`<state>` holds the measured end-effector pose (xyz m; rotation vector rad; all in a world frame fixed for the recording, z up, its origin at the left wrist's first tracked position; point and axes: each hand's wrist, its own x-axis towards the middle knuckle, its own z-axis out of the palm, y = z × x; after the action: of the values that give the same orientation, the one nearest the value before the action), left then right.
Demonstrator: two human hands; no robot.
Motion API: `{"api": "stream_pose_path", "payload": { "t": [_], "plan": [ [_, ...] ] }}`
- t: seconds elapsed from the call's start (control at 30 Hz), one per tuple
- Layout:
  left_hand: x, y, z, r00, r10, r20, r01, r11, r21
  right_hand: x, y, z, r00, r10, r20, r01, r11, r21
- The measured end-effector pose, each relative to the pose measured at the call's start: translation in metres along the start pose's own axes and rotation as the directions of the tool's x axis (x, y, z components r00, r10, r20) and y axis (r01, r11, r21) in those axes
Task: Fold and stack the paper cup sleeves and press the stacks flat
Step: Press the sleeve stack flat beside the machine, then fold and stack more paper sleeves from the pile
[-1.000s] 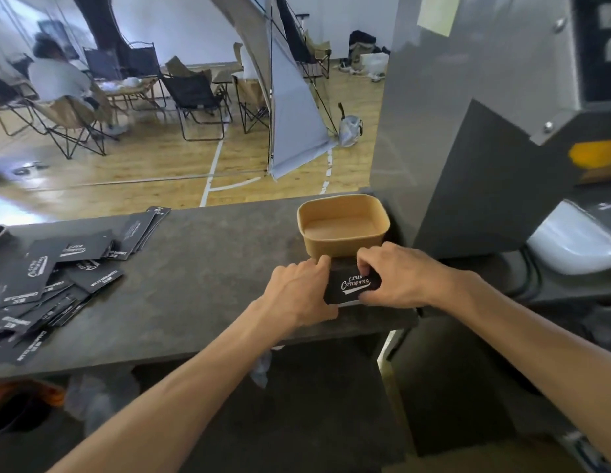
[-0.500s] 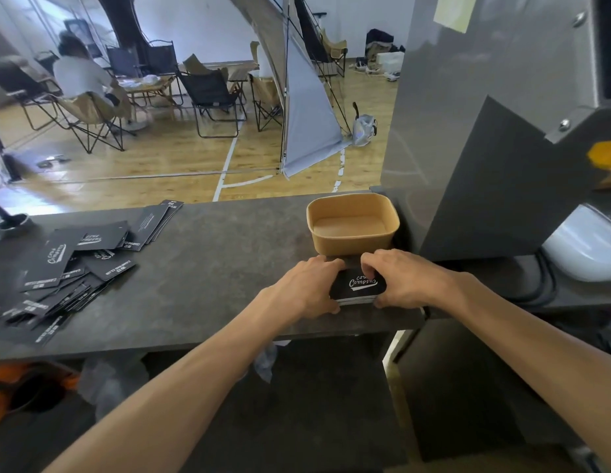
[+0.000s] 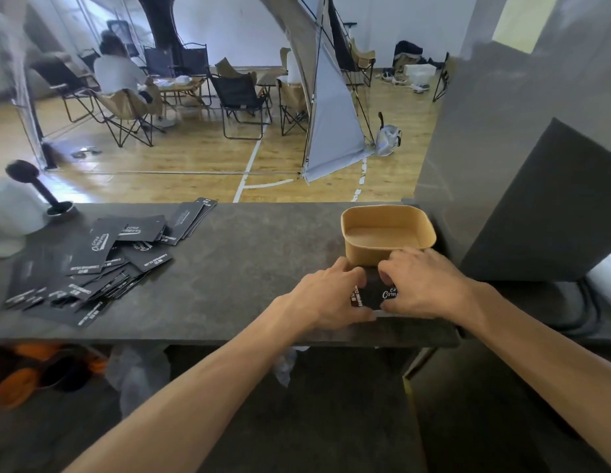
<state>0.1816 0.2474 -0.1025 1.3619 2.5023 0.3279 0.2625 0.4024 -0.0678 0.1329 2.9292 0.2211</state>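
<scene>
Both hands, left [image 3: 326,295] and right [image 3: 421,285], still grip folded sleeve stack [image 3: 374,295]; closer together.

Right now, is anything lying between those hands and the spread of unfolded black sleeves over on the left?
Nothing visible. Bare counter separates the left hand and right hand, both on the small stack, from the loose sleeves. The paper tray sits behind the stack.

dark stone counter [image 3: 249,268] bears scattered black sleeves [image 3: 92,261], a kraft tray [image 3: 387,233], a sleeve stack [image 3: 374,297].

Both hands [image 3: 334,295] on black sleeve stack [image 3: 375,295] beside kraft tray [image 3: 387,256]
</scene>
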Motion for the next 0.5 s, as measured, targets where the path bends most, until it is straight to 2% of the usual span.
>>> {"api": "stream_pose_path", "payload": {
  "t": [0.07,0.13,0.27,0.4,0.5],
  "plan": [
    [-0.012,-0.017,-0.010,0.996,-0.044,-0.080,0.042,0.999,-0.025,0.009,-0.018,-0.009,0.997,-0.031,-0.077,0.037,0.996,0.081],
    [-0.028,-0.043,-0.022,0.980,-0.103,-0.168,0.101,0.995,-0.019,0.023,-0.042,-0.017,0.995,-0.050,-0.085,0.065,0.982,0.178],
    [-0.067,-0.114,-0.047,0.915,-0.292,-0.277,0.302,0.953,-0.008,0.063,-0.096,-0.023,0.992,-0.092,-0.091,0.110,0.969,0.222],
    [-0.119,-0.187,-0.065,0.803,-0.463,-0.375,0.490,0.871,-0.026,0.108,-0.155,-0.026,0.988,-0.112,-0.107,0.137,0.955,0.262],
    [-0.153,-0.234,-0.078,0.681,-0.568,-0.461,0.620,0.783,-0.049,0.138,-0.200,-0.032,0.985,-0.118,-0.130,0.151,0.946,0.288]
  ]
}}
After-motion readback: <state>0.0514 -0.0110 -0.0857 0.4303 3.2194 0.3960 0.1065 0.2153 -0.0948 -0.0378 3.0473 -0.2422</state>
